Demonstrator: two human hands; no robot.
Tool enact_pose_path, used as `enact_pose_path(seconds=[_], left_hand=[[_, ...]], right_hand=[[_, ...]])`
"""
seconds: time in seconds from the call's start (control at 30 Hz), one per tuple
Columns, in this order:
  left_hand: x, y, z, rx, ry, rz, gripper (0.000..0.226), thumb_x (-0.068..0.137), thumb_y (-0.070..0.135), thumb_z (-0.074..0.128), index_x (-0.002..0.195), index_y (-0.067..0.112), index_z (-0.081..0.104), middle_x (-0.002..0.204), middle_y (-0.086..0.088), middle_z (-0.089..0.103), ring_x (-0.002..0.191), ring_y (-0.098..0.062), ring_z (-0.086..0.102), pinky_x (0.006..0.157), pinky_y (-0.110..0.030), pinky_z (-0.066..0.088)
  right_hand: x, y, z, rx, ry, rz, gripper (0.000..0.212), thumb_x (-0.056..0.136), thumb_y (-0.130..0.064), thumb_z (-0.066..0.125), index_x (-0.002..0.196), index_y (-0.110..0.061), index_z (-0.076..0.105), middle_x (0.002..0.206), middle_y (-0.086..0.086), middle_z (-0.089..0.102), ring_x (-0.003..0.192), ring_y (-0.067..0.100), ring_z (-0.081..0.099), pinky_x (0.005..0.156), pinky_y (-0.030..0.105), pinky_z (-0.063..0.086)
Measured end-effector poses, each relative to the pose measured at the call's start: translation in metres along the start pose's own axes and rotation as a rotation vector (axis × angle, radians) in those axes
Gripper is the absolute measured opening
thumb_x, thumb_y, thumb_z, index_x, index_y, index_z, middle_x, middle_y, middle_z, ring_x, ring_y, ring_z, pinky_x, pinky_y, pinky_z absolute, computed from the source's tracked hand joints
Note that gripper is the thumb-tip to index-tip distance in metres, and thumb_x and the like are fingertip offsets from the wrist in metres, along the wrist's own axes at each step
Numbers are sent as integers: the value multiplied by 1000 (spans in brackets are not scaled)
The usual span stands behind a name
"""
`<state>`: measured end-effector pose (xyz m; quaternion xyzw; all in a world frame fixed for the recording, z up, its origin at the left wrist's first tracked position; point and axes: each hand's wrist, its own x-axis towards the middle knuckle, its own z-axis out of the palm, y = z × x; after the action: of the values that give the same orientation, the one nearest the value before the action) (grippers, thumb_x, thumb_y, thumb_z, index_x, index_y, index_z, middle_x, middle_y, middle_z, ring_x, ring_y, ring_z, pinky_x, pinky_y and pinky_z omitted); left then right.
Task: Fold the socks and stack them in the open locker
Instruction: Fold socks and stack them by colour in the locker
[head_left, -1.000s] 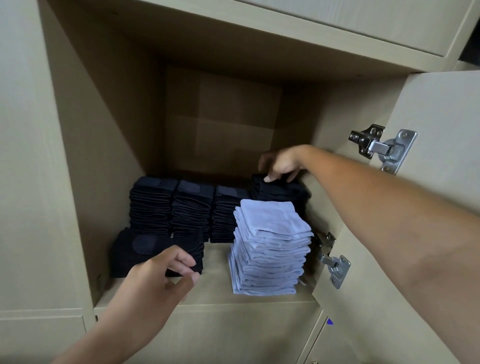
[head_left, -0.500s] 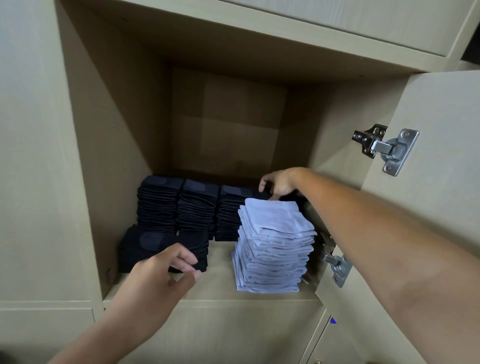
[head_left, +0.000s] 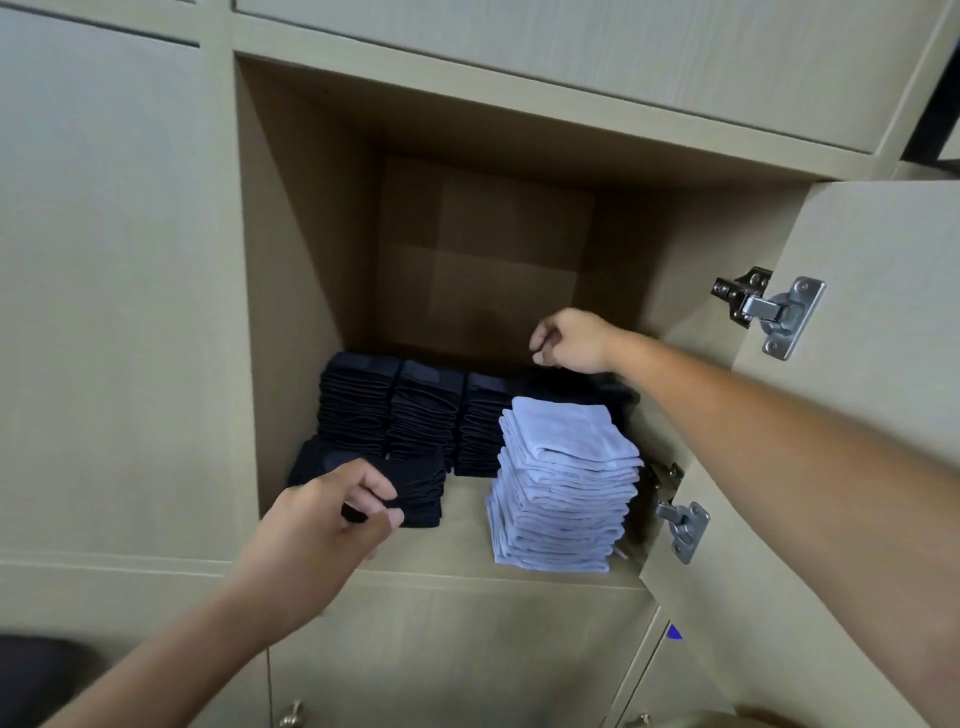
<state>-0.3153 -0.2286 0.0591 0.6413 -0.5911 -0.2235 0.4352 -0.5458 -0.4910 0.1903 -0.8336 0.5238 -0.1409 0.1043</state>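
In the open locker (head_left: 457, 545), three tall stacks of folded black socks (head_left: 423, 410) line the back, with a fourth black stack (head_left: 592, 387) at the back right. A tall stack of folded white socks (head_left: 566, 483) stands at the front right. A low black stack (head_left: 418, 488) lies at the front left. My left hand (head_left: 327, 525) pinches the near edge of that low stack between thumb and fingers. My right hand (head_left: 569, 340) hovers just above the back right stack, fingers curled, holding nothing.
The locker door (head_left: 857, 389) stands open on the right, with one metal hinge (head_left: 769, 312) above my right forearm and a lower hinge (head_left: 680, 525) beside the white stack. Closed locker fronts surround the opening. Bare shelf shows between the two front stacks.
My right hand lifted off the back right black stack and curled its fingers. My left hand moved forward and took hold of the low black stack's edge. The view pulled back.
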Motion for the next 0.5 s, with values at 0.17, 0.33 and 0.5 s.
enact_pose_path(seconds=[0.17, 0.33, 0.5], left_hand=[[-8, -6, -22, 28, 32, -1, 5, 92, 27, 72, 91, 28, 67, 78, 10, 72, 65, -11, 70, 74, -35, 57], [-21, -13, -43, 102, 37, -10, 6, 94, 29, 71, 91, 27, 66, 75, 9, 72, 63, -9, 68, 63, -18, 49], [-34, -26, -65, 178, 41, -45, 8, 93, 32, 71, 87, 29, 66, 77, 8, 73, 63, -10, 71, 77, -40, 56]], right_hand=[[-48, -41, 31, 166, 140, -151, 7, 95, -14, 67, 102, -16, 67, 90, 1, 70, 79, 10, 62, 70, 21, 47], [-95, -80, 69, 151, 208, -265, 7, 96, -22, 63, 103, -24, 63, 89, -12, 64, 79, 9, 61, 78, 37, 55], [-128, -113, 112, 196, 194, -374, 14, 94, -26, 63, 106, -32, 59, 95, -15, 60, 87, 7, 57, 82, 41, 53]])
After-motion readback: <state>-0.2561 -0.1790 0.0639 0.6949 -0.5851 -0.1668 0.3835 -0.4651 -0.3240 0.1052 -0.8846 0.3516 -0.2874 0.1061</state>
